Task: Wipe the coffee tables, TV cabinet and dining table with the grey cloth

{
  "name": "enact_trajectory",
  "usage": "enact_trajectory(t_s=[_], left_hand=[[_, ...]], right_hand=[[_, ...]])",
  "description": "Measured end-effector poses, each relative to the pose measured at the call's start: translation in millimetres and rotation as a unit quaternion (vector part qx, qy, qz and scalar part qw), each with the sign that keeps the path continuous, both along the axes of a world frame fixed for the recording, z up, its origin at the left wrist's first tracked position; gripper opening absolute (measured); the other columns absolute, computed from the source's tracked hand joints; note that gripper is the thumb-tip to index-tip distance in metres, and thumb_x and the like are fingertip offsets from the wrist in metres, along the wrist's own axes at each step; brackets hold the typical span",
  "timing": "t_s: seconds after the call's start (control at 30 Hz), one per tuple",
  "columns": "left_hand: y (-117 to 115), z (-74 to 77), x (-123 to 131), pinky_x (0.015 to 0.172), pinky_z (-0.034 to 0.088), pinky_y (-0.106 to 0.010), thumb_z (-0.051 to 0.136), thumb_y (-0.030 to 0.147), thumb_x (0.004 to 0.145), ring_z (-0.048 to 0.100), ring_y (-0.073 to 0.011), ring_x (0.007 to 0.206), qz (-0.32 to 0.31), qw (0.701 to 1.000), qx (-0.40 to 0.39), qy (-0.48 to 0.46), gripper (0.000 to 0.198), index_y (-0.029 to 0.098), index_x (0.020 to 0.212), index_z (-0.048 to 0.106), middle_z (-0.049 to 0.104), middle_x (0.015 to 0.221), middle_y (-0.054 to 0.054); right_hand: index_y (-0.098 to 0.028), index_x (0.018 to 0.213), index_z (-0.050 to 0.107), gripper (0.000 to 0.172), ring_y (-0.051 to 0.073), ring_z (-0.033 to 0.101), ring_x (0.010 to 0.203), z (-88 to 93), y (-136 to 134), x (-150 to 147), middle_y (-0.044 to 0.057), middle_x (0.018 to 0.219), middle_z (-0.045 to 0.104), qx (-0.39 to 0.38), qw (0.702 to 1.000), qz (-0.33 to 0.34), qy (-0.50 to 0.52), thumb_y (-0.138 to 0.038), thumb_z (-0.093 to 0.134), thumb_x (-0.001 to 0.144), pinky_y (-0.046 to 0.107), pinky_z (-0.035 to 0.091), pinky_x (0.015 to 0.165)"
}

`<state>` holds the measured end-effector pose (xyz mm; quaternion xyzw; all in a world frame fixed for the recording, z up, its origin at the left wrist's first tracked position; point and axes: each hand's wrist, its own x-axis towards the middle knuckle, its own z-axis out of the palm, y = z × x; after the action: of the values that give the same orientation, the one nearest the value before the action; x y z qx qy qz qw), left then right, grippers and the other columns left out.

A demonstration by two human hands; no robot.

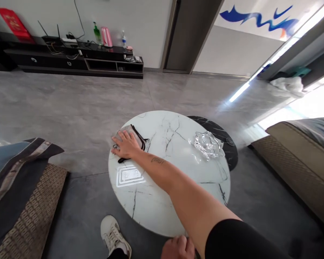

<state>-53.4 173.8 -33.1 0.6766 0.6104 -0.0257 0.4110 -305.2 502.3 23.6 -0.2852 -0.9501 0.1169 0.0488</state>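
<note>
We are pressing our right hand (pixel 125 144) flat on a grey cloth with black binding (pixel 133 135), with the fingers spread wide and not closing around it. The cloth is lying at about 9 o'clock on a round white marble-look tabletop (pixel 156 212), close to its rim, and a black strap or edging is trailing out from under our palm. Our left hand (pixel 178 248) is showing at the bottom edge of the view, at about 6 o'clock just beyond the rim; its fingers are curled, but we cannot tell whether they are holding anything.

A clear glass ashtray (pixel 207 145) is sitting at about 2 o'clock on the tabletop, well apart from our right hand. A white rectangular pattern (pixel 130 176) is showing at about 8 o'clock. A lower black marble table (pixel 226 151) is peeking out from behind the white one at about 2 o'clock, and a white sneaker (pixel 113 233) is resting on the floor at about 7 o'clock.
</note>
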Motion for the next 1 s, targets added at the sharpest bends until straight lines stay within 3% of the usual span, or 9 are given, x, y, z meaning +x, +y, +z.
enact_trajectory(t_s=[0.17, 0.3, 0.43, 0.5, 0.6, 0.73, 0.8, 0.9, 1.0], left_hand=[[0, 33.7, -15, 0.098, 0.061, -0.051, 0.048, 0.011, 0.095, 0.072, -0.0397, 0.116, -0.037, 0.998, -0.043, -0.031, 0.042, 0.021, 0.126, 0.075, 0.074, 0.121, -0.019], [-13, 34.9, -5, 0.098, 0.061, -0.053, 0.048, 0.009, 0.094, 0.071, -0.0397, 0.118, -0.093, 0.992, -0.077, -0.035, 0.046, 0.018, 0.133, 0.069, 0.073, 0.127, -0.018], [-32, 27.8, -4, 0.104, 0.059, -0.051, 0.055, 0.011, 0.093, 0.072, -0.0384, 0.119, -0.129, 0.987, -0.091, -0.011, 0.039, 0.016, 0.128, 0.071, 0.075, 0.124, -0.019], [-40, 25.4, -8, 0.106, 0.058, -0.051, 0.061, 0.014, 0.091, 0.072, -0.0388, 0.12, -0.149, 0.985, -0.09, -0.002, 0.037, 0.015, 0.127, 0.071, 0.075, 0.125, -0.019], [-47, 23.4, -13, 0.106, 0.058, -0.052, 0.066, 0.019, 0.09, 0.071, -0.0396, 0.121, -0.163, 0.983, -0.087, 0.018, 0.039, 0.016, 0.128, 0.07, 0.074, 0.127, -0.018], [-47, 20.1, -14, 0.106, 0.059, -0.053, 0.07, 0.02, 0.089, 0.071, -0.0405, 0.122, -0.165, 0.982, -0.081, 0.035, 0.042, 0.016, 0.131, 0.07, 0.074, 0.129, -0.019], [-45, 17.7, -15, 0.106, 0.059, -0.053, 0.071, 0.02, 0.088, 0.07, -0.0404, 0.123, -0.167, 0.983, -0.074, 0.024, 0.043, 0.015, 0.131, 0.069, 0.073, 0.13, -0.019], [-40, 14.6, -17, 0.107, 0.058, -0.053, 0.071, 0.021, 0.088, 0.069, -0.0401, 0.124, -0.172, 0.983, -0.07, 0.008, 0.045, 0.014, 0.132, 0.069, 0.073, 0.131, -0.018], [-36, 10.5, -20, 0.107, 0.057, -0.052, 0.069, 0.022, 0.087, 0.069, -0.04, 0.123, -0.174, 0.983, -0.064, 0.005, 0.045, 0.013, 0.131, 0.069, 0.072, 0.131, -0.019]], right_hand=[[-0.03, 0.172, 0.036, 0.084, 0.038, 0.011, 0.17, -8.3, -71, 51, 0.011, 0.183, 0.02, 0.01, 0.999, 0.04, 0.026, -0.078, 0.044, 0.104, 0.063, 0.01, 0.135], [-0.03, 0.173, 0.035, 0.083, 0.038, 0.01, 0.17, -11.5, -127, 117, 0.011, 0.184, 0.019, 0.008, 0.998, 0.046, 0.037, -0.077, 0.043, 0.105, 0.064, 0.013, 0.135], [-0.032, 0.174, 0.03, 0.084, 0.033, 0.008, 0.171, -7.8, -172, 209, 0.007, 0.185, 0.015, -0.006, 0.999, 0.041, 0.033, -0.077, 0.045, 0.105, 0.058, 0.01, 0.137], [-0.033, 0.175, 0.03, 0.086, 0.033, 0.008, 0.171, -6.4, -179, 266, 0.006, 0.185, 0.015, -0.023, 1.0, 0.009, 0.012, -0.078, 0.047, 0.103, 0.056, 0.01, 0.138], [-0.032, 0.174, 0.033, 0.089, 0.034, 0.01, 0.171, -6.7, -165, 354, 0.006, 0.185, 0.015, -0.024, 0.991, -0.125, -0.035, -0.077, 0.052, 0.101, 0.054, 0.008, 0.138], [-0.027, 0.176, 0.027, 0.085, 0.03, 0.009, 0.171, -6.8, -121, 439, 0.006, 0.185, 0.013, -0.003, 0.933, -0.348, -0.094, -0.073, 0.041, 0.106, 0.051, 0.01, 0.137], [-0.025, 0.177, 0.024, 0.084, 0.029, 0.008, 0.171, -5.4, -102, 453, 0.007, 0.185, 0.012, -0.008, 0.894, -0.435, -0.109, -0.072, 0.033, 0.108, 0.05, 0.012, 0.137], [-0.021, 0.178, 0.021, 0.082, 0.033, 0.008, 0.171, -3.0, -94, 433, 0.011, 0.185, 0.011, -0.023, 0.847, -0.518, -0.117, -0.068, 0.029, 0.11, 0.054, 0.012, 0.136], [-0.019, 0.177, 0.023, 0.083, 0.039, 0.006, 0.171, -3.5, -116, 374, 0.014, 0.185, 0.011, -0.041, 0.869, -0.483, -0.099, -0.064, 0.037, 0.109, 0.061, 0.009, 0.135]])
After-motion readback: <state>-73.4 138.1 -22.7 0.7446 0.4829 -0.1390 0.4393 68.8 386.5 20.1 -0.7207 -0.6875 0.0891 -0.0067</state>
